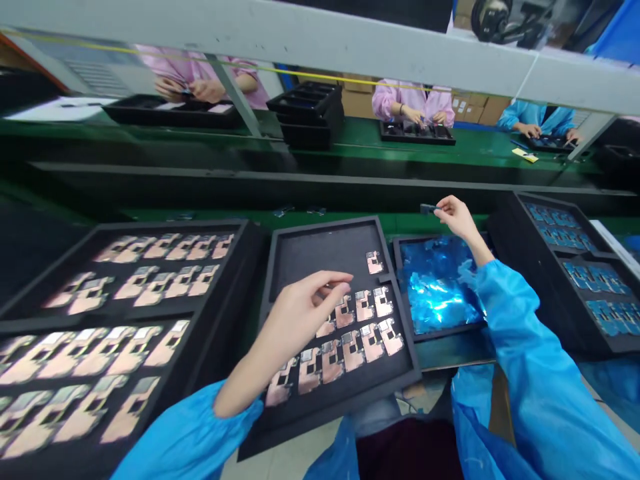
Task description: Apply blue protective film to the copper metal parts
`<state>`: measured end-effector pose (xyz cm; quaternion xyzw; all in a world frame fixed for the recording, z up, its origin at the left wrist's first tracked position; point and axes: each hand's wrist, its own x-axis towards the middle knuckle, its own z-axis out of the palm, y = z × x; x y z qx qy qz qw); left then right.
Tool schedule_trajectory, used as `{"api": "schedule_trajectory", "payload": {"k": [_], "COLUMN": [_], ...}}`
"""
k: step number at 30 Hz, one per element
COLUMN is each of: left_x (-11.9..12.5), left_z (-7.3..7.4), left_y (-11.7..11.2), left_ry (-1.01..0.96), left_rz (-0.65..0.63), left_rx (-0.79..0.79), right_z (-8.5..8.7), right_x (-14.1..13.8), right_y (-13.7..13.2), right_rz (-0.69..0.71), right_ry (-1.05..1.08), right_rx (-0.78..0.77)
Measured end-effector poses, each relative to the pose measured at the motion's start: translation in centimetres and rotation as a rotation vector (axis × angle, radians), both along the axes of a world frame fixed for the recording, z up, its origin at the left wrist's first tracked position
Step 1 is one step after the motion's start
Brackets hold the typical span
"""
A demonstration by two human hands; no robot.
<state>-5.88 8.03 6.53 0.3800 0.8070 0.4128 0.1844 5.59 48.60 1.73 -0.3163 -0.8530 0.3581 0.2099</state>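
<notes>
My right hand point(456, 217) is raised over the back edge of the middle area, pinching a small dark flat piece point(428, 209). Its exact kind is too small to make out. Below that hand lies a shallow black tray point(453, 331) with shiny blue film sheets point(443, 283). My left hand point(315, 303) hovers over a black foam tray point(320, 243), thumb and forefinger slightly apart with nothing visible between them. Copper-coloured circuit boards point(353, 350) lie in rows in that tray, some hidden by my left hand. A single board point(374, 262) sits near its upper right.
To the left, a stacked black tray point(245, 267) bears many copper-coloured boards point(165, 287). On the right, another raised tray point(545, 257) holds blue-coated boards point(597, 277). Small pieces point(284, 211) lie behind the middle tray. Across the bench, several co-workers handle parts under a grey beam point(300, 40).
</notes>
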Motion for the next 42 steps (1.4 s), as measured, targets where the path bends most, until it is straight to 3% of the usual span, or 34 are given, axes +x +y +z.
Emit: {"api": "schedule_trajectory", "payload": {"k": [2, 4, 8, 11, 16, 21, 25, 27, 30, 33, 38, 42], "left_x": [2.4, 5.1, 9.6, 11.7, 13.5, 14.8, 15.2, 15.2, 14.9, 15.0, 15.3, 15.0], "left_z": [0.5, 0.8, 0.2, -1.0, -2.5, -3.5, -4.4, -4.9, -5.4, -5.6, -5.4, -5.5], "left_y": [0.5, 1.2, 2.3, 2.3, 1.2, 0.9, 1.0, 1.2, 1.5, 1.4, 0.7, 0.5], "left_ry": [-0.054, -0.160, -0.453, -0.568, -0.452, -0.277, -0.282, -0.303, -0.364, -0.493, -0.669, -0.857], "left_rz": [-0.019, -0.033, -0.057, 0.031, 0.107, 0.158, 0.142, 0.161, 0.186, 0.129, 0.036, 0.074], "left_rx": [0.107, 0.224, 0.380, 0.411, 0.447, 0.454, 0.458, 0.477, 0.521, 0.526, 0.533, 0.536], "right_z": [2.2, 4.0, 5.8, 5.3, 3.2, 1.4, 0.1, -0.1, 0.0, 0.2, 0.0, -0.2], "right_x": [3.1, 6.2, 10.8, 12.5, 13.5, 13.4, 13.4, 13.6, 14.0, 14.3, 14.8, 15.5], "right_y": [-4.7, -10.1, -19.4, -22.7, -24.3, -25.9, -26.4, -26.4, -26.7, -27.0, -27.1, -27.2], "right_rz": [0.204, 0.365, 0.357, 0.296, 0.240, 0.143, 0.103, 0.120, 0.128, 0.076, 0.037, 0.135], "right_ry": [0.207, 0.282, 0.336, 0.380, 0.383, 0.439, 0.460, 0.465, 0.467, 0.437, 0.459, 0.401], "right_rx": [-0.119, -0.194, -0.153, -0.143, -0.242, -0.142, -0.084, 0.010, 0.308, 0.547, 0.664, 0.780]}}
